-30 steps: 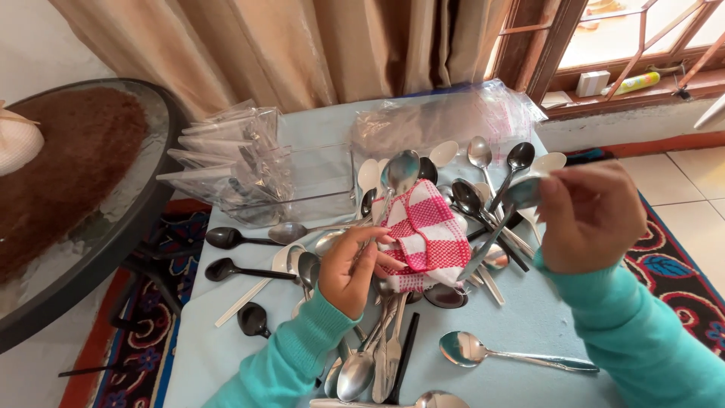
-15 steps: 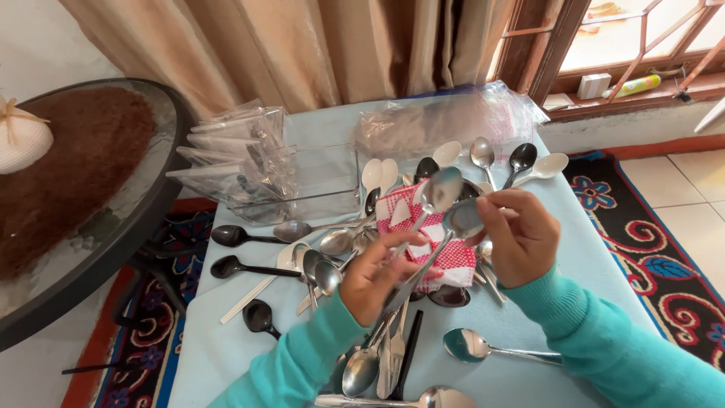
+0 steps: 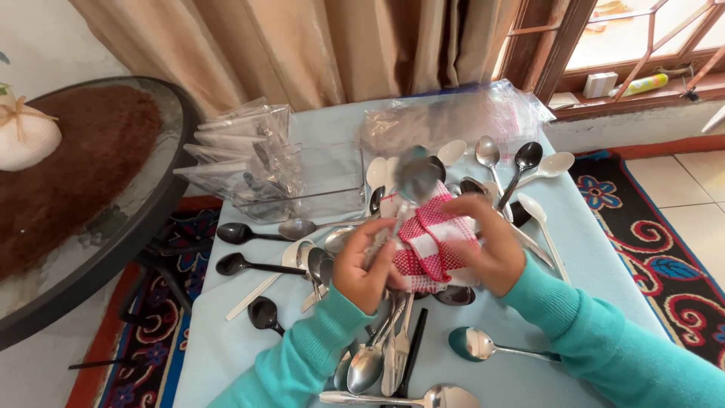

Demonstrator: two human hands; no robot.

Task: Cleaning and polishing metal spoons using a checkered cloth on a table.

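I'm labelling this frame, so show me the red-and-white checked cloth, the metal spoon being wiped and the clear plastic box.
Red-and-white checked cloth point(image 3: 432, 243), head view, its middle fold.
Metal spoon being wiped point(image 3: 414, 175), head view, its bowl.
Clear plastic box point(image 3: 332, 181), head view, its front wall.

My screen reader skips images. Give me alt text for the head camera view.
Two hands, left hand and right hand, hold a metal spoon in a red-and-white checked cloth above a pale blue table strewn with metal, black and white spoons.

Upright metal spoon point(image 3: 414, 180) in checkered cloth point(image 3: 432, 243)
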